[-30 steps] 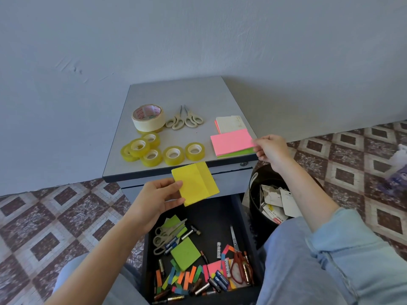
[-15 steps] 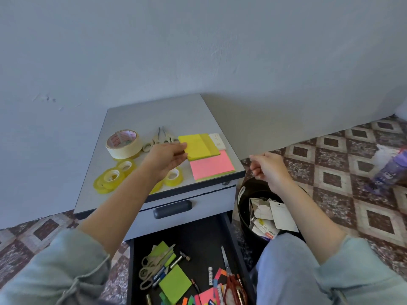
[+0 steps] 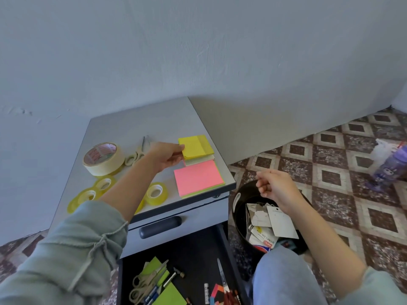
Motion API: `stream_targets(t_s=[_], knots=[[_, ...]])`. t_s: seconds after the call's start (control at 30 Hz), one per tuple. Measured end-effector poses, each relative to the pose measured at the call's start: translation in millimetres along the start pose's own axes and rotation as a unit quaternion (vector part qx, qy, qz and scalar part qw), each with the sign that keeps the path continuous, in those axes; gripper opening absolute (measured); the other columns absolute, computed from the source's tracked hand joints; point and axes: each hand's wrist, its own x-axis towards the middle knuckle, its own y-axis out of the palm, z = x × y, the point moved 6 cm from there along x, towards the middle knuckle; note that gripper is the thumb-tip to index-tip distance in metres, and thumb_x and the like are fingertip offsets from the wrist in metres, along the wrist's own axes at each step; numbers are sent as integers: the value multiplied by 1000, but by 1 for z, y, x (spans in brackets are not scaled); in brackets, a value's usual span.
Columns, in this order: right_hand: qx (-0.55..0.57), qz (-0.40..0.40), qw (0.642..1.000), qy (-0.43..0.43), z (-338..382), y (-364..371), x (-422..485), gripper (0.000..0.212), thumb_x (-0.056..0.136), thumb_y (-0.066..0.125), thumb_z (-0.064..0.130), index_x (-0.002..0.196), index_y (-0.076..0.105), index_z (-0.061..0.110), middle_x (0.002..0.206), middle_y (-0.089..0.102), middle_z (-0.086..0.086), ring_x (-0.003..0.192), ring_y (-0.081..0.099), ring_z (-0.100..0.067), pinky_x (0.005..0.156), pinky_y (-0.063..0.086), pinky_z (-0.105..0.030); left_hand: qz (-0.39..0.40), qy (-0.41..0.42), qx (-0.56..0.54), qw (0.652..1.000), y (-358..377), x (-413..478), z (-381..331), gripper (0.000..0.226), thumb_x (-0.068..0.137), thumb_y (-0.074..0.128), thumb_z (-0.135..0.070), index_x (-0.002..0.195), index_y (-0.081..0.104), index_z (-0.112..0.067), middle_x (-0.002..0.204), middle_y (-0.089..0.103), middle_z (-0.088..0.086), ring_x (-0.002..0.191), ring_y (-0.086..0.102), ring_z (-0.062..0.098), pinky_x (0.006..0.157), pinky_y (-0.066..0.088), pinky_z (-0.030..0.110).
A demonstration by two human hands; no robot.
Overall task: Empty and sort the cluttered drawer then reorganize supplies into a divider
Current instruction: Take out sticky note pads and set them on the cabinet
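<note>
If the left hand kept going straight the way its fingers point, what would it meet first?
The yellow sticky pad, whose left edge the left hand pinches; past it, probably the right edge of the cabinet top, depth unclear.

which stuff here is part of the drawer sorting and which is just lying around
Job: yellow sticky notes in the left hand, pink sticky pad, masking tape, small tape rolls, scissors, open drawer.
Lying about: purple bottle, white bag on the floor.

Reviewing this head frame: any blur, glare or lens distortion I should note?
Head view: even, soft light, no glare; yellow sticky notes and pink pad on the cabinet top look sharp; the purple bottle near the right edge is smeared; the floor tiles bend from the wide-angle lens.
</note>
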Motion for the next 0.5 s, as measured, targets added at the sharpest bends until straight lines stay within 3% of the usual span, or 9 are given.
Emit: stream_targets(t_s=[0.2,0.37,0.5], knots=[[-8,3,1000,8,-9,-4,3,16,94,52,6,80,57,3,60,51,-8,50,44,-15,53,37,-24,-10,19,82,996,-2,7,-3,10,87,64,-8,79,59,-4,46,63,-3,38,57,3,40,46,12],[-13,5,1000,11,-8,-2,-3,16,94,51,6,79,56,3,61,51,-8,50,44,-15,53,37,-24,-43,69,150,985,-9,2,-14,16,88,65,-14,78,59,-4,71,60,5,37,57,5,35,41,12],[-18,11,1000,-1,-5,6,-16,12,94,51,5,83,55,4,62,51,-9,51,44,-15,53,36,-25,-67,150,201,966,-19,-20,-25,13,88,63,-19,89,62,-6,67,54,1,53,50,10,43,35,16]])
